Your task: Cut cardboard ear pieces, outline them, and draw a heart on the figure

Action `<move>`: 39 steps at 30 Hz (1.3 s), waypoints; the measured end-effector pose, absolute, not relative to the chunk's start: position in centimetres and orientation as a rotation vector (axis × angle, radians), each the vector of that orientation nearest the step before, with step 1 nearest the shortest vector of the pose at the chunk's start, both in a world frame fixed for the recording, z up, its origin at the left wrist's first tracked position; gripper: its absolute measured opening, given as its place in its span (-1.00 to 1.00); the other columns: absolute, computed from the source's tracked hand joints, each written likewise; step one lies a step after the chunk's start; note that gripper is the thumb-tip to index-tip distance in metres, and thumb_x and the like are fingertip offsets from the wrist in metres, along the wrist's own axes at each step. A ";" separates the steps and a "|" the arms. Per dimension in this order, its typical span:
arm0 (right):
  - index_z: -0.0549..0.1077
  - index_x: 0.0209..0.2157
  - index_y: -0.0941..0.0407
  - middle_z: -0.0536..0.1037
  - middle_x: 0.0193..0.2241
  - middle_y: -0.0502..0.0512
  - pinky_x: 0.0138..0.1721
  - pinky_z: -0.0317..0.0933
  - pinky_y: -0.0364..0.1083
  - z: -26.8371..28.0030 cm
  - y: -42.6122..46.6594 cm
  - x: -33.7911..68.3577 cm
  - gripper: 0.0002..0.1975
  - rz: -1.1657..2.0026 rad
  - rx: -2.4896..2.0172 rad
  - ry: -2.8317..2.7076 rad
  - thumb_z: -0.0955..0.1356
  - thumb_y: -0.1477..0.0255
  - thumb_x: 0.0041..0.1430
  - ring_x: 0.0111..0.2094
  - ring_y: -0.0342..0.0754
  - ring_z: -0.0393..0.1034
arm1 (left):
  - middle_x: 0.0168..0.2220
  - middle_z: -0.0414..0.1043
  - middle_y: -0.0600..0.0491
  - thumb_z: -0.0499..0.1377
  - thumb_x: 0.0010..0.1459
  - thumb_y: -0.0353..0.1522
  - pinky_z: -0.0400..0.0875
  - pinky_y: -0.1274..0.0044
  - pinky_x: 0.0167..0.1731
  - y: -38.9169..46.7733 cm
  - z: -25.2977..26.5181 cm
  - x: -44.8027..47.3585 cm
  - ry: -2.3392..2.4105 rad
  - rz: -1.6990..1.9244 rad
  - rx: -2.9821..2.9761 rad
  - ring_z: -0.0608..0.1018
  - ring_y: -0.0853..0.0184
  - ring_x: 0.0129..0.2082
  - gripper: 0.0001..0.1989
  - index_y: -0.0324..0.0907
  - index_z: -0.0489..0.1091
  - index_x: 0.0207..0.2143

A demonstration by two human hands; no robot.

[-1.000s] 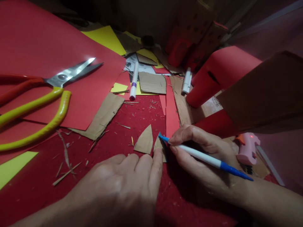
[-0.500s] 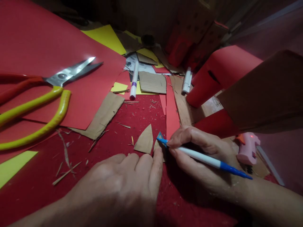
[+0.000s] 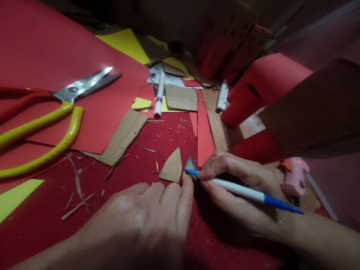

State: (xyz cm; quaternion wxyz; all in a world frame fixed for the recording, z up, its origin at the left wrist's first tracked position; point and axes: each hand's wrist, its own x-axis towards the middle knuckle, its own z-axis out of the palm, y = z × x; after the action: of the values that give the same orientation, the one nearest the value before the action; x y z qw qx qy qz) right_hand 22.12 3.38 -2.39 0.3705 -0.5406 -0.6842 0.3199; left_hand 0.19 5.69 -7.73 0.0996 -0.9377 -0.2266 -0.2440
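Note:
My right hand pinches a blue felt-tip pen with a white barrel. Its blue tip touches a small pointed cardboard piece, whose upper edges carry a blue line. My left hand presses that piece onto the red surface with the index finger, its other fingers curled. The finger hides the lower part of the piece. Just left of it lies a second pointed cardboard piece, plain brown.
Scissors with red and yellow handles lie on red paper. A white marker lies among cardboard scraps at the back. To the right are a red paper-covered form, a large cardboard panel and a pink glue gun.
The pen tip has moved slightly down and left across the cardboard, and more of the blue outline at its point shows. My left hand keeps its place.

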 end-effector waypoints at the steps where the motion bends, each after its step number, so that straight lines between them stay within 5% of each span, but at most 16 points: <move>1: 0.56 -0.31 0.06 0.67 -0.43 0.00 -0.47 0.40 -0.19 -2.4 3.4 22.1 -0.84 0.805 -1.403 -1.730 0.47 0.62 0.23 -0.49 -0.12 0.55 | -0.46 0.50 0.07 -0.12 0.47 -0.56 0.32 0.31 -0.56 5.7 -7.7 0.2 -0.669 -0.717 -2.778 0.50 0.22 -0.57 -0.57 -0.48 0.45 0.16; 20: 0.52 -0.33 0.03 0.58 -0.53 -0.09 -0.47 0.39 -0.22 -2.7 3.2 21.6 -0.84 0.718 -1.516 -1.623 0.44 0.60 0.25 -0.53 -0.15 0.48 | -0.41 0.58 0.04 -0.10 0.37 -0.63 0.42 0.34 -0.53 6.1 -5.9 -0.2 -0.612 -0.558 -2.833 0.59 0.23 -0.51 -0.52 -0.55 0.44 0.19; 27: 0.55 -0.31 0.06 0.65 -0.49 -0.05 -0.50 0.38 -0.25 -3.0 3.0 21.9 -0.85 0.701 -1.446 -1.706 0.45 0.61 0.23 -0.56 -0.17 0.50 | -0.46 0.53 0.03 -0.23 0.48 -0.56 0.34 0.32 -0.55 5.7 -7.7 0.6 -0.693 -0.805 -2.743 0.51 0.21 -0.57 -0.49 -0.43 0.50 0.09; 39: 0.53 -0.35 0.05 0.60 -0.55 -0.07 -0.51 0.40 -0.23 -3.1 3.3 21.9 -0.86 0.722 -1.509 -1.651 0.45 0.58 0.24 -0.55 -0.14 0.51 | -0.38 0.63 0.01 -0.17 0.50 -0.59 0.46 0.37 -0.56 6.3 -5.8 -0.2 -0.597 -0.573 -2.828 0.62 0.24 -0.52 -0.53 -0.52 0.47 0.18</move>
State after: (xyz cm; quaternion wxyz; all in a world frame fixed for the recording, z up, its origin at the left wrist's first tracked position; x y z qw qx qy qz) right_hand 21.88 3.34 -3.07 0.3852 -0.5925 -0.6483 0.2832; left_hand -0.20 6.30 -5.81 0.0975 -0.9552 -0.2016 -0.1935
